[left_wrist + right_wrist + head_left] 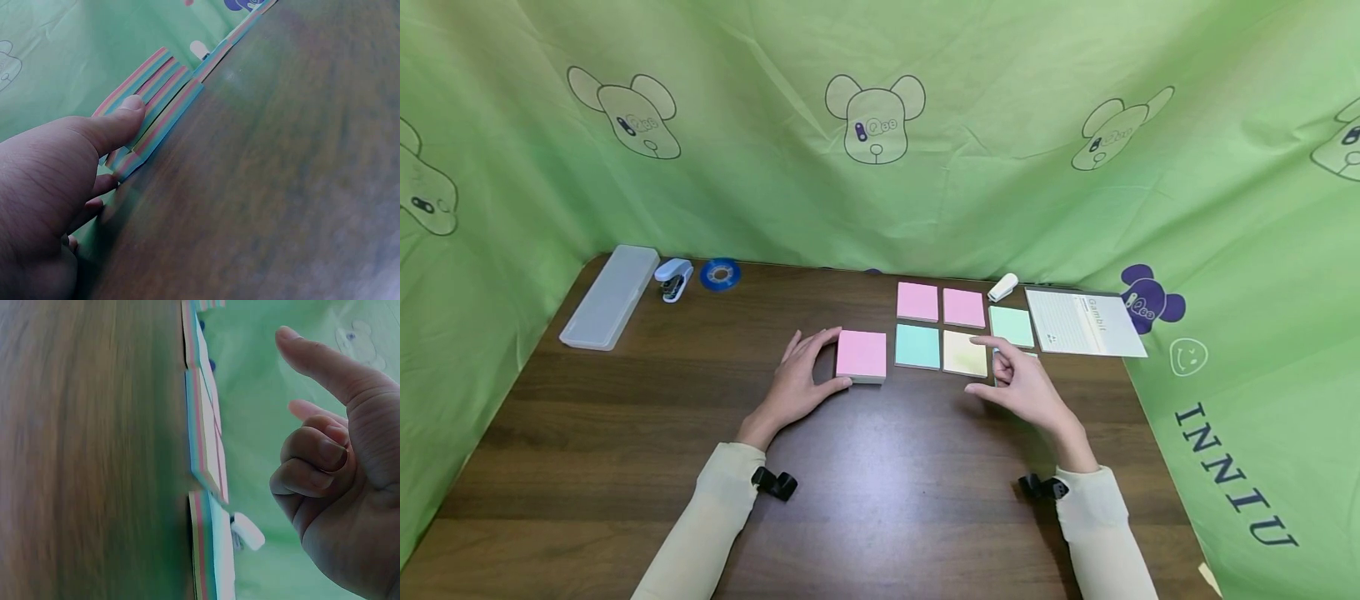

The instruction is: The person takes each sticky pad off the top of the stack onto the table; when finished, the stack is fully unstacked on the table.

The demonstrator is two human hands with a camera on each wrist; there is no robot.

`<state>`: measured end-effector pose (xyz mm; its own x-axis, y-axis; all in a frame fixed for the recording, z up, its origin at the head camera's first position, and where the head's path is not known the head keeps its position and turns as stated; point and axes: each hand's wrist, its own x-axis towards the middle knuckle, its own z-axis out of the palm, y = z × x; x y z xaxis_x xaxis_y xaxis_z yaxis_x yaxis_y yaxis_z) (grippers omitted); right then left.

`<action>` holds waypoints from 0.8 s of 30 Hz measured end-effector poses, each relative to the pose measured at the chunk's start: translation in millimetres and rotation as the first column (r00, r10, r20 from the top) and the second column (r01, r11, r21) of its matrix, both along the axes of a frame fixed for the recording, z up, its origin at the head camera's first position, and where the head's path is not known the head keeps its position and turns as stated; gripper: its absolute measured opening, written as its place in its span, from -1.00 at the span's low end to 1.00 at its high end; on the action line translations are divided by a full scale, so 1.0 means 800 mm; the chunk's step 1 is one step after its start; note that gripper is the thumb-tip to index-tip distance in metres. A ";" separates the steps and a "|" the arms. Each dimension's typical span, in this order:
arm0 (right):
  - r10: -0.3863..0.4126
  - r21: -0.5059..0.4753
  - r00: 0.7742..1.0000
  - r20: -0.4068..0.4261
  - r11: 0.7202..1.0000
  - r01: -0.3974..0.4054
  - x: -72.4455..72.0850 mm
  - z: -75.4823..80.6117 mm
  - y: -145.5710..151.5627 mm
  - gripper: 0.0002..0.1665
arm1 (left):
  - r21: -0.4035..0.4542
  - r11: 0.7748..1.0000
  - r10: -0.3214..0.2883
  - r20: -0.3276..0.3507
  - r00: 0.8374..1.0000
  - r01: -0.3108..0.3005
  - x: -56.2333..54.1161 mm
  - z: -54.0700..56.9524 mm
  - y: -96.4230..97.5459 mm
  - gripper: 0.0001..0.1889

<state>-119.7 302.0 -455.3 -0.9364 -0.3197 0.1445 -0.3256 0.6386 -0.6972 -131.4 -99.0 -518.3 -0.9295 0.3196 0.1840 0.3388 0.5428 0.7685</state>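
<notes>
Pinched at its left side by my left hand [801, 379] is a stack of sticky note pads [861, 354] with a pink top. In the left wrist view the stack [169, 109] shows striped pink, yellow and blue edges, with the thumb against it. My right hand [1026, 387] hovers at the yellow sticky note pad [962, 360], thumb and forefinger spread apart around nothing. Its other fingers [312, 450] are curled in the right wrist view. Left of the yellow pad lies a teal pad [917, 347]. Another pad is mostly hidden beneath the right hand.
Behind lie two pink pads, one [917, 302] beside the other, and a green pad [1011, 325]. A white small object [1003, 287] and a notepad [1082, 325] are at the back right. Back left are a plastic case [612, 296], a stapler [674, 279] and blue tape [720, 274].
</notes>
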 end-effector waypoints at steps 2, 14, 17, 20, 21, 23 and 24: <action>0.015 -0.010 1.000 0.009 1.000 -0.015 -0.001 0.000 -0.008 -0.13 | -0.001 1.000 -0.002 -0.004 1.000 0.002 0.000 0.000 0.000 -0.08; 0.087 -0.023 0.996 0.021 0.996 -0.087 -0.004 -0.004 -0.049 -0.14 | -0.004 1.000 -0.002 -0.018 1.000 0.002 -0.001 -0.002 0.000 -0.07; 0.096 -0.025 0.995 0.017 0.995 -0.095 -0.005 -0.006 -0.058 -0.13 | 0.002 1.000 -0.001 -0.013 1.000 0.002 -0.001 -0.001 0.000 -0.07; 0.108 -0.027 0.994 0.010 0.994 -0.108 -0.006 -0.008 -0.068 -0.11 | 0.004 1.000 -0.002 -0.011 1.000 0.002 -0.001 0.000 0.000 -0.07; 0.115 -0.028 0.993 0.007 0.993 -0.114 -0.007 -0.009 -0.072 -0.10 | 0.006 1.000 -0.003 -0.012 1.000 0.003 0.000 0.000 0.000 -0.07; 0.123 -0.031 0.992 0.004 0.992 -0.123 -0.008 -0.010 -0.079 -0.08 | 0.005 1.000 -0.003 -0.012 1.000 0.003 0.000 0.000 0.000 -0.07; 0.126 -0.032 0.992 0.007 0.992 -0.126 -0.009 -0.010 -0.083 -0.07 | 0.005 1.000 -0.004 -0.011 1.000 0.004 0.000 0.001 0.000 -0.07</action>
<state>-126.7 235.9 -463.0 -0.8901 -0.4309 0.1485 -0.3962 0.5706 -0.7193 -131.5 -99.3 -517.8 -0.9261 0.3223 0.1961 0.3496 0.5377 0.7672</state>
